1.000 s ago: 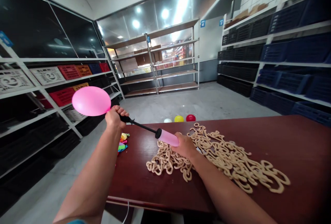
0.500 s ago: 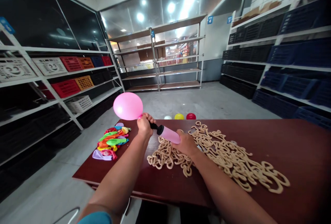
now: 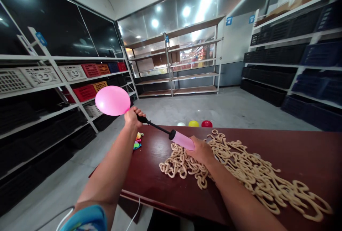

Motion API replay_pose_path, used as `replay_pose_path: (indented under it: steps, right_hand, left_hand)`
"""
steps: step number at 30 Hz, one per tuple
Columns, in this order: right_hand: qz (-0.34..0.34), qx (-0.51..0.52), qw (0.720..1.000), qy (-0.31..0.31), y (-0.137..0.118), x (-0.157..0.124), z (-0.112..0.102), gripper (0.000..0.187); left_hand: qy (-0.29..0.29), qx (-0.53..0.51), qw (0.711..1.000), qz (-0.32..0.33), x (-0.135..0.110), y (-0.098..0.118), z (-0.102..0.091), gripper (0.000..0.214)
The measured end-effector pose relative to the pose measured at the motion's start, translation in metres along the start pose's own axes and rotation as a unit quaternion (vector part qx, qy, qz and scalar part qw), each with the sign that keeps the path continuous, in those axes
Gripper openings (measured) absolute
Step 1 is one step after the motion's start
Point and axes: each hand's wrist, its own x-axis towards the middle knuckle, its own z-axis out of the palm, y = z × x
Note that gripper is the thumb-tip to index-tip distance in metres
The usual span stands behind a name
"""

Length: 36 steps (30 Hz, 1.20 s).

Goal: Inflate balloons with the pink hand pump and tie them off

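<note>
left hand (image 3: 133, 117) fisted round the balloon (image 3: 112, 100) neck. right hand (image 3: 202, 150) wraps the pump (image 3: 183, 140). advise straight strokes, neck pinched.

Pump (image 3: 183, 140) above chain (image 3: 253, 174) on table (image 3: 160, 188)

Both forearms are bare — only a light blue sleeve edge (image 3: 87, 218) shows near the left shoulder.

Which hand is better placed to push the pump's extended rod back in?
Left, probably: left hand grips the rod at its far end by the pink balloon, in open air; right hand steadies the pump barrel above the table.
</note>
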Motion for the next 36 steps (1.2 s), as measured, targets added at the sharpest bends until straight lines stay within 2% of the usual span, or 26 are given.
replay_pose_path:
  steps: [3, 11, 15, 17, 19, 26, 29, 32, 36]
  right_hand:
    - [0.007, -0.016, 1.000, 0.001, 0.001, -0.001, 0.003, 0.034]
    - [0.009, -0.050, 0.999, 0.008, -0.001, -0.002, 0.006, 0.031]
    - [0.013, -0.038, 0.999, 0.015, -0.002, -0.002, 0.003, 0.035]
    - [0.017, -0.028, 0.999, 0.016, -0.002, -0.002, 0.000, 0.036]
    - [0.020, -0.020, 0.999, 0.015, -0.002, -0.001, -0.003, 0.037]
    - [0.001, -0.014, 0.999, 0.042, 0.003, 0.002, -0.003, 0.036]
    - [-0.007, -0.014, 0.998, 0.054, 0.006, 0.003, 0.001, 0.035]
    - [0.002, -0.019, 0.998, 0.053, 0.008, 0.003, 0.004, 0.035]
    - [0.018, -0.036, 0.998, 0.043, 0.008, 0.002, 0.002, 0.033]
  left_hand:
    - [0.003, -0.002, 1.000, 0.006, 0.001, -0.008, 0.001, 0.018]
    - [-0.015, -0.004, 0.999, -0.050, -0.025, -0.084, 0.015, 0.017]
    - [-0.017, -0.012, 0.998, -0.064, -0.035, -0.105, 0.020, 0.016]
    - [-0.015, -0.012, 0.997, -0.069, -0.035, -0.103, 0.022, 0.016]
    - [-0.015, -0.010, 0.998, -0.068, -0.032, -0.091, 0.023, 0.017]
    - [-0.003, -0.009, 1.000, -0.016, -0.005, -0.019, 0.013, 0.018]
    - [-0.006, -0.008, 1.000, -0.004, 0.001, -0.001, 0.010, 0.018]
    - [-0.006, -0.007, 1.000, 0.006, 0.002, -0.004, 0.010, 0.017]
    - [-0.008, -0.008, 1.000, 0.003, -0.005, -0.029, 0.014, 0.016]
